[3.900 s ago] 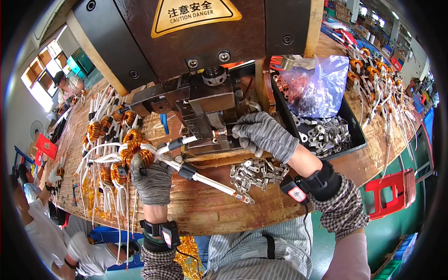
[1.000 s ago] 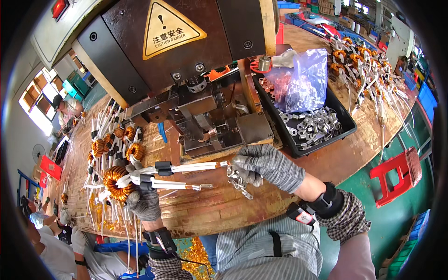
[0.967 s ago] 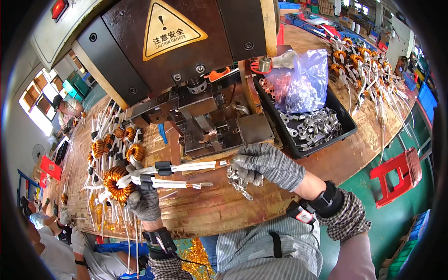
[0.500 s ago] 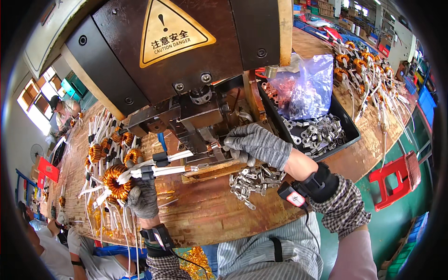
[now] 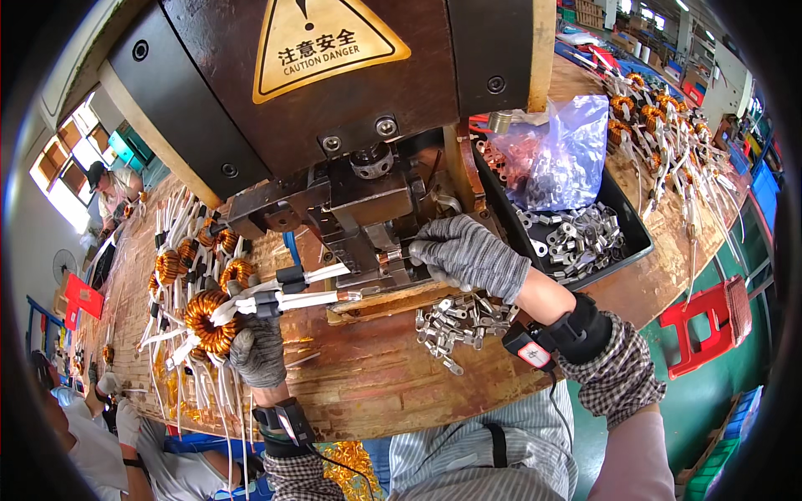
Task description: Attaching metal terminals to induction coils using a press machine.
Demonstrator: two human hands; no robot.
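Fingers of the right hand (image 5: 468,255) were pinched on a small metal terminal (image 5: 399,255), held at the press die (image 5: 368,225) for crimping. The left hand (image 5: 257,351) was clamped around a copper coil (image 5: 209,321), its white leads (image 5: 322,285) aimed toward those fingers.

Worn wooden bench (image 5: 368,384) (scuffed) bears loose metal terminals (image 5: 455,326).

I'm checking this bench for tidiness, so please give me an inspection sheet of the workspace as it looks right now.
Surface: worn wooden bench, scuffed.
Job's things: copper coil with white sleeved leads held toward the press machine.
Clutter: loose metal terminals by the press; black tray of terminals and a plastic bag; coil piles on both sides.
Hands: gloved left hand grips the coil; gloved right hand at the press die.
Cables: wristband cords.
Surroundings: red stool, green floor, a co-worker at left.
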